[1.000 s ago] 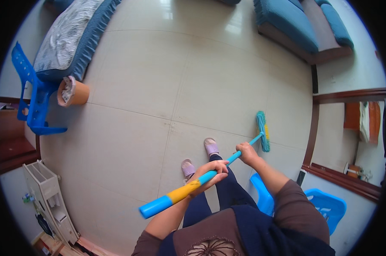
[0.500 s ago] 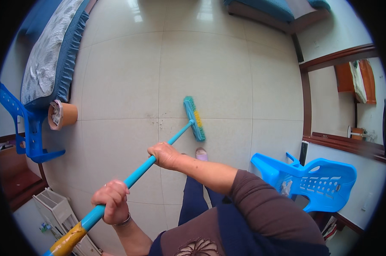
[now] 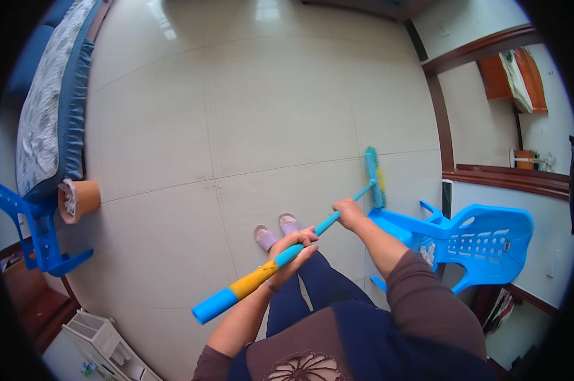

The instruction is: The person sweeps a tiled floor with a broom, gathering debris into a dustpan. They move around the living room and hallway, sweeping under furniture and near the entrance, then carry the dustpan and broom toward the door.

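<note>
Pale tiled floor point(image 3: 280, 108), blue plastic chair point(image 3: 487, 249) at person's right, broom point(image 3: 289, 255) slanting in front of the body, bristle head point(image 3: 376, 180) just beside the chair, left hand point(image 3: 293, 244) gripping handle point(image 3: 328, 222) by its yellow band point(image 3: 254, 282), right hand point(image 3: 352, 214) wrapped around it too (nearer the bristles)

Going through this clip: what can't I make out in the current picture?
All in the head view:
Broom handle: short stretches hidden by the left hand and right hand.
Floor specks: too small to identify.
Orange bin: contents too small to identify.
Left-side blue chair: cut off by the dark left rim.
White cabinet: cut off by the lower edge.
</note>
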`<state>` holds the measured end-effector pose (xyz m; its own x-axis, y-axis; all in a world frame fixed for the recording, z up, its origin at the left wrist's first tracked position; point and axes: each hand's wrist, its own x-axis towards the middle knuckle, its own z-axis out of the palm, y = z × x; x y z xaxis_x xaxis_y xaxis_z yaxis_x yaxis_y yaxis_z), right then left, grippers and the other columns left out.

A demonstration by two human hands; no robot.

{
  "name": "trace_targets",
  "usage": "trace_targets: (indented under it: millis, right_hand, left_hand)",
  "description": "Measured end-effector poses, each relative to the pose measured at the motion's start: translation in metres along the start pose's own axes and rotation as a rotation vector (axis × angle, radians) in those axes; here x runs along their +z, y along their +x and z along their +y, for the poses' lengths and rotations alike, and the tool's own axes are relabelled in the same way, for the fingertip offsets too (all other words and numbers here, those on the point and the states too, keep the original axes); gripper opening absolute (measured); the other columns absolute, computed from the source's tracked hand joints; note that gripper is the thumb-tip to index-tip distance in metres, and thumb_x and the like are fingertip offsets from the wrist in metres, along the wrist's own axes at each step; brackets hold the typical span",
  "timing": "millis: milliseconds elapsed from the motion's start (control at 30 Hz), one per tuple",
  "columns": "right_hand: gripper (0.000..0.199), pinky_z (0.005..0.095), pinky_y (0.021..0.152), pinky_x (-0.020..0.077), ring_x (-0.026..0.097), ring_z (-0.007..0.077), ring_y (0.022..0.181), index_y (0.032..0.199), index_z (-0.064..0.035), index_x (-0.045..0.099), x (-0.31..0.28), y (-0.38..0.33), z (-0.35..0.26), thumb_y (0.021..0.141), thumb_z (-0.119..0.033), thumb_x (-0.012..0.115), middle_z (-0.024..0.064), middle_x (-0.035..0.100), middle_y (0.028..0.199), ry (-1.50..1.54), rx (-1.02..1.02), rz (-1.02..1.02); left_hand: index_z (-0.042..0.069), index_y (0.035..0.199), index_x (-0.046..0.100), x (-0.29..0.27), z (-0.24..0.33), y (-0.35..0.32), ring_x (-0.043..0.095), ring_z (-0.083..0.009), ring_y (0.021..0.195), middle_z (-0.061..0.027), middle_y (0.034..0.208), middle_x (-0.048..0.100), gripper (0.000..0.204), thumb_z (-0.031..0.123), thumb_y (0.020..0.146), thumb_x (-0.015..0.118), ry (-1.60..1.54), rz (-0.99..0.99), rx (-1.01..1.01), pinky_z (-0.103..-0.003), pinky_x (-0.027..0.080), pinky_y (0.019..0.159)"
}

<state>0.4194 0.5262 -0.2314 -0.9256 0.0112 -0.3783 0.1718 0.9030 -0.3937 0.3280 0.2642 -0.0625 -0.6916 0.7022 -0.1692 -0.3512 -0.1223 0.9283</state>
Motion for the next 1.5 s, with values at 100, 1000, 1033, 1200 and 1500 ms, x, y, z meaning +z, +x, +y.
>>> trace_targets:
  millis: [100, 1000, 1033, 1200, 1500]
  right_hand:
    - [0.002, 0.0460, 0.069, 0.0457, 0.058, 0.0361, 0.077, 0.071, -0.0099, 0.061, 0.012, 0.019, -0.048, 0.070, -0.011, 0.060, 0.0160, 0.061, 0.076, 0.183, -0.029, -0.102]
    - [0.010, 0.0433, 0.069, 0.0482, 0.059, 0.0351, 0.076, 0.068, -0.0098, 0.062, -0.043, 0.025, 0.076, 0.067, -0.018, 0.068, 0.0150, 0.061, 0.074, -0.077, 0.234, -0.090]
    - [0.010, 0.0442, 0.068, 0.0479, 0.059, 0.0356, 0.074, 0.066, -0.0096, 0.062, -0.022, 0.035, 0.063, 0.066, -0.018, 0.067, 0.0156, 0.061, 0.073, -0.006, 0.189, -0.045]
    - [0.005, 0.0451, 0.059, 0.0466, 0.060, 0.0362, 0.069, 0.068, -0.0104, 0.061, -0.012, 0.087, -0.116, 0.065, -0.014, 0.063, 0.0165, 0.062, 0.071, 0.299, -0.178, -0.068]
    - [0.011, 0.0452, 0.063, 0.0474, 0.059, 0.0363, 0.074, 0.070, -0.0082, 0.059, -0.077, 0.077, -0.249, 0.069, -0.018, 0.064, 0.0149, 0.060, 0.074, 0.495, -0.396, -0.122]
  left_hand:
    - [0.003, 0.085, 0.054, -0.025, 0.005, -0.019, 0.056, -0.0275, 0.107, -0.0093, 0.093, 0.062, 0.006, 0.000, 0.083, 0.058, 0.070, 0.126, 0.073, -0.039, 0.042, 0.093]
    - [0.006, 0.092, 0.056, 0.050, -0.039, 0.072, 0.053, -0.0247, 0.110, -0.0101, 0.105, 0.061, 0.007, 0.011, 0.088, 0.058, 0.014, 0.106, -0.163, -0.037, 0.041, 0.094]
    - [0.005, 0.091, 0.056, 0.038, -0.030, 0.070, 0.055, -0.0257, 0.107, -0.0106, 0.101, 0.062, 0.006, 0.010, 0.089, 0.056, 0.042, 0.116, -0.085, -0.039, 0.041, 0.095]
    - [0.007, 0.073, 0.046, -0.021, 0.084, 0.014, 0.051, -0.0185, 0.065, -0.0060, 0.066, 0.050, 0.019, 0.016, 0.089, 0.048, -0.032, 0.434, 0.281, -0.040, 0.043, 0.079]
    - [0.011, 0.059, 0.036, -0.041, 0.183, -0.044, 0.038, -0.0128, 0.048, -0.0011, 0.052, 0.039, 0.038, 0.026, 0.091, 0.050, 0.099, 0.354, 0.573, -0.028, 0.037, 0.050]
